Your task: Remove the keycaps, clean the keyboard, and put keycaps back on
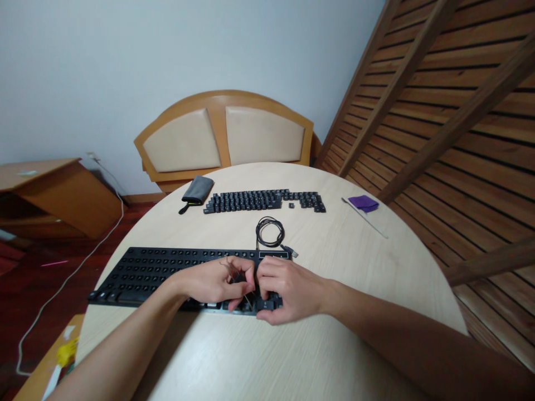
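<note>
A black keyboard (161,267) lies near the front of the round table, with most of its keycaps off and the bare switch posts showing. Over its right part, my left hand (223,278) pinches a thin wire tool (247,301), whose ends reach down to the keys. My right hand (288,287) curls over the number pad at the right end, fingers on top and thumb at the front edge, gripping the keyboard. A large keycap (265,305) shows between its thumb and fingers. My hands hide much of the number pad.
Behind the keyboard lie its coiled cable (271,233) and rows of removed keycaps (246,200). A grey pouch (198,190) sits left of them. A purple cloth (363,203) and a thin rod (365,218) lie at right. A wooden chair (223,131) stands behind the table (334,345).
</note>
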{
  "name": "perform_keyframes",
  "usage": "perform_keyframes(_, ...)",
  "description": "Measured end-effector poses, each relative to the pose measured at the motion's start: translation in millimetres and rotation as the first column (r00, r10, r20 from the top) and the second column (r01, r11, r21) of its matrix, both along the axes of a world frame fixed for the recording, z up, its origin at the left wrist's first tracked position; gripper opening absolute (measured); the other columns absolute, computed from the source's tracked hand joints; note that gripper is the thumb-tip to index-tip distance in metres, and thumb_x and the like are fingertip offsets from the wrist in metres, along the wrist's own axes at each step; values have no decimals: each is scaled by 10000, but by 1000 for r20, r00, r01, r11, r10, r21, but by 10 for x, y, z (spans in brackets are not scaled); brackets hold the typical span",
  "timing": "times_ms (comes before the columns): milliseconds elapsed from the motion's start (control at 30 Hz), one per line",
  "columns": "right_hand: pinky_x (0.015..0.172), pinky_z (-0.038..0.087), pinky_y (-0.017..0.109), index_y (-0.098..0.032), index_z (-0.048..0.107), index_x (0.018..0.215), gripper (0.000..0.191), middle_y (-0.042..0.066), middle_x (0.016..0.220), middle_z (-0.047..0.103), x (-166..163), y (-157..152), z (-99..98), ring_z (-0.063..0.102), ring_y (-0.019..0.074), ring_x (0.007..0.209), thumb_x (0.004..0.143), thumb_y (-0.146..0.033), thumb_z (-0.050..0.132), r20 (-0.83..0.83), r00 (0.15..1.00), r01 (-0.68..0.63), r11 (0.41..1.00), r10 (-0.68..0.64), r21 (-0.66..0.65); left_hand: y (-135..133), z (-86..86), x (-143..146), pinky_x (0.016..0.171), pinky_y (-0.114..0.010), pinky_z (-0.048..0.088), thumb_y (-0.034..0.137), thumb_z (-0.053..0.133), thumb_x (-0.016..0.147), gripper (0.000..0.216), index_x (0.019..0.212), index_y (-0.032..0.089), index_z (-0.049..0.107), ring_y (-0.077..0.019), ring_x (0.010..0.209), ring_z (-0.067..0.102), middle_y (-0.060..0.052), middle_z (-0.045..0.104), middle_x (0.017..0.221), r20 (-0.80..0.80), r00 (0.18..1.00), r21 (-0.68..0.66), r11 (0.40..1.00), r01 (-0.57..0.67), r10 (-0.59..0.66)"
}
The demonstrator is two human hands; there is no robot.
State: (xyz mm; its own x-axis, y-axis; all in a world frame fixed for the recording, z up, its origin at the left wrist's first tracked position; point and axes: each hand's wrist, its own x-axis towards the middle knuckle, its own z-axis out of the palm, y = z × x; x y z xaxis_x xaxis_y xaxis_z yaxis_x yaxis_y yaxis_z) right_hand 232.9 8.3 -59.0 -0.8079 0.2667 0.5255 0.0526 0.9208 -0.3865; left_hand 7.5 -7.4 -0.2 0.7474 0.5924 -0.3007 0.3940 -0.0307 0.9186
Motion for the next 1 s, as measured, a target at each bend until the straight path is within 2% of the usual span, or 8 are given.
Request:
perform_keyframes(300, 669, 477, 315, -238, 512, 720, 232, 13, 745, 612, -11, -8, -46, 556, 185, 722, 753, -314, 729, -57, 998, 11, 1000, -11, 12, 106, -118, -29, 457, -184, 290, 559, 661, 890, 406, 836, 188, 506, -83, 420, 408, 78, 498, 465, 140, 989, -140, 990, -20, 40)
perform_keyframes(467, 598, 445, 283, -246, 473, 721, 258, -18, 701, 590, -8, 4, -57, 543, 157, 655, 750, -304, 723, -101, 995, -23, 999, 19, -37, 132, -117, -72, 470, -191, 314, 542, 672, 897, 396, 846, 183, 512, -87, 443, 424, 66, 532, 495, 166, 986, -149, 989, 9, 16)
perform_keyframes(633, 645, 468, 298, -238, 505, 750, 239, -6, 719, 623, 75, 117, 81, 576, 158, 668, 815, -331, 715, -164, 986, -28, 999, 21, -39, 148, -147, -83, 462, -195, 281, 550, 681, 885, 408, 833, 176, 528, -74, 423, 366, 89, 484, 483, 192, 978, -132, 990, -57, 81)
perform_keyframes(733, 709, 482, 332, -224, 573, 816, 203, 14, 761, 668, 247, 278, 226, 612, 178, 723, 879, -366, 704, -169, 981, 100, 995, -95, 19, 163, -163, -70, 459, -199, 255, 548, 657, 903, 394, 867, 170, 554, -79, 435, 352, 91, 469, 491, 169, 976, -96, 988, -121, 136)
perform_keyframes(800, 780, 485, 372, -211, 627, 876, 191, 43, 842, 714, 418, 428, 295, 642, 206, 802, 901, -382, 710, -153, 952, 279, 958, -267, 62, 171, -172, -51, 455, -199, 240, 561, 647, 906, 401, 905, 167, 572, -82, 446, 350, 90, 467, 507, 134, 974, -65, 982, -177, 184)
perform_keyframes(900, 859, 473, 429, -217, 693, 941, 168, 69, 930, 745, 700, 685, 305, 655, 256, 898, 925, -384, 689, -114, 829, 557, 826, -548, 85, 179, -182, -20, 443, -200, 215, 591, 650, 891, 441, 965, 160, 599, -79, 445, 336, 90, 468, 532, 84, 971, -37, 975, -220, 222)
perform_keyframes(1000, 849, 484, 423, -226, 726, 970, 161, 75, 955, 747, 911, 916, 218, 660, 275, 919, 946, -369, 654, -60, 710, 704, 704, -702, 99, 182, -191, 0, 426, -200, 186, 604, 644, 887, 461, 992, 158, 601, -70, 434, 303, 94, 464, 542, 61, 968, -50, 970, -239, 242)
